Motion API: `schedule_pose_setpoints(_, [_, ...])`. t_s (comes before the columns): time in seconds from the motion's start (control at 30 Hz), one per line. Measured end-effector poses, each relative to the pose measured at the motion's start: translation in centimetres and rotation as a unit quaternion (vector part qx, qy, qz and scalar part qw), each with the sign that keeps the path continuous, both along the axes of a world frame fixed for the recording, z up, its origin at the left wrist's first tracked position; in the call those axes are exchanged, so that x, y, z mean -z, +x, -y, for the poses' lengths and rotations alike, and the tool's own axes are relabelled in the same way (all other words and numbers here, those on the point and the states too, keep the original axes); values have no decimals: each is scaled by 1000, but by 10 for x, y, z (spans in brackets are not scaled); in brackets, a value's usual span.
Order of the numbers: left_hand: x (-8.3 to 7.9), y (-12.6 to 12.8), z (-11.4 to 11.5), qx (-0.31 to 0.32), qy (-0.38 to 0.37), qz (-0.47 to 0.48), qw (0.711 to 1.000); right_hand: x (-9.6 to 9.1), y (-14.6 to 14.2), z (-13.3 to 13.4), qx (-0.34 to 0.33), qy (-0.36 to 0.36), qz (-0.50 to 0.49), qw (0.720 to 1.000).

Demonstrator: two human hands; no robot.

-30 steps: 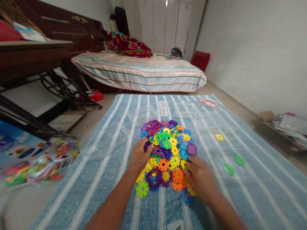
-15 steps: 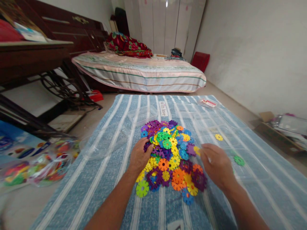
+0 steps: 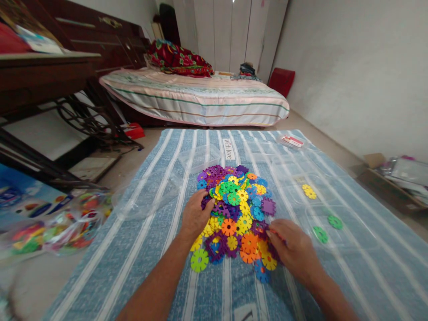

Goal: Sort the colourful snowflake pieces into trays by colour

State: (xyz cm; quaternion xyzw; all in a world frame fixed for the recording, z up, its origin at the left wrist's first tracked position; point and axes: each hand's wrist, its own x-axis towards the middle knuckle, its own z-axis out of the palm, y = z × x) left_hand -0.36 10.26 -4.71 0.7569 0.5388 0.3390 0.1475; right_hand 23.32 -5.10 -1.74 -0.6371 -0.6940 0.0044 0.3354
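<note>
A heap of plastic snowflake building discs [image 3: 245, 223] in several colours, mixed with purple square pieces [image 3: 268, 206], lies on the striped cloth. My left hand [image 3: 196, 215] rests against the heap's left side, thumb and forefinger apart, touching purple pieces. At the heap's right edge, my right hand [image 3: 292, 247] has its fingers bent together low over an orange disc and a purple square piece. Whatever is between those fingertips is mostly hidden. Right of the heap, yellow discs [image 3: 309, 191] sit in one clear plastic tray and two green discs [image 3: 335, 222] in another nearer me.
Another clear plastic container [image 3: 147, 196] lies left of the heap, and a smaller one [image 3: 199, 159] behind it. A small box with a red-and-white label [image 3: 292, 141] is at the far right corner. Bags of colourful pieces [image 3: 72, 229] lie on the floor at left.
My right hand has released a yellow disc among the trays at right and come back down to the heap's right edge. A second green disc now shows. My left hand has stayed put.
</note>
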Motion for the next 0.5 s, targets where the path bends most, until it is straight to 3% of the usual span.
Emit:
schedule_pose_setpoints(0.23, [-1, 2, 0, -1, -9, -5, 1000, 15, -6, 10, -30, -30, -17, 999])
schedule_pose_setpoints(0.5, [-2, 1, 1, 3, -8, -3, 1000, 17, -12, 13, -24, -32, -2, 999])
